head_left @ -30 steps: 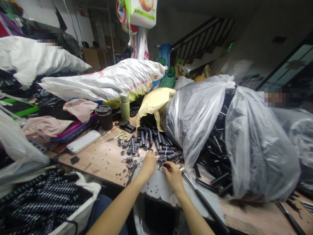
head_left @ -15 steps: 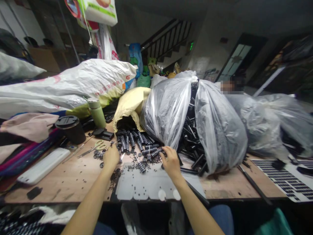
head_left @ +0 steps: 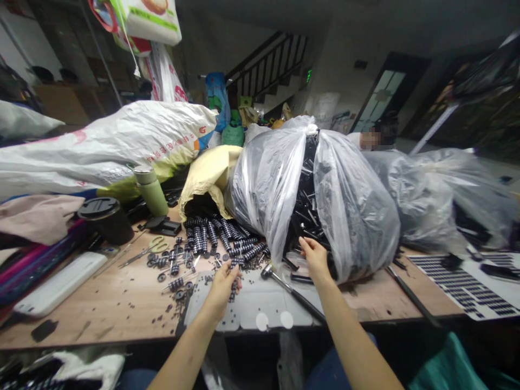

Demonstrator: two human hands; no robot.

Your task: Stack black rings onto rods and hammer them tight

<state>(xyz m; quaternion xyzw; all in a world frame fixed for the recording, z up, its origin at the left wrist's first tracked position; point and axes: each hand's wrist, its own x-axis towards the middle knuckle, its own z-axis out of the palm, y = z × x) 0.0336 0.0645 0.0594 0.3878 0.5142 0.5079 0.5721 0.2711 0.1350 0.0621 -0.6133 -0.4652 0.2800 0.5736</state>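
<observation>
My left hand [head_left: 222,288] is closed over the grey sheet [head_left: 260,303], fingers wrapped round a small black-and-white ribbed stack [head_left: 232,295] that is partly hidden. My right hand [head_left: 316,259] is at the gap in a clear plastic bag [head_left: 268,184] full of black tubes [head_left: 309,200]. Its fingers are bent together; what they pinch, if anything, I cannot make out. Between my hands lies a hammer-like tool [head_left: 292,291] with a metal head and dark handle. Ribbed black-and-white rods [head_left: 201,239] are piled beyond my left hand. Loose discs and pins [head_left: 174,265] lie to its left.
Scissors [head_left: 148,250], a white case [head_left: 60,284], a dark lidded cup [head_left: 106,219] and a green bottle [head_left: 151,189] stand or lie left. A yellow sack [head_left: 211,168] opens behind the rods. Striped sheets [head_left: 463,281] lie right. A person [head_left: 371,138] is behind the bags.
My left hand has moved right, from the loose discs to over the grey sheet, with a ribbed stack in it. My right hand has moved right to the bag's gap. The view has shifted slightly.
</observation>
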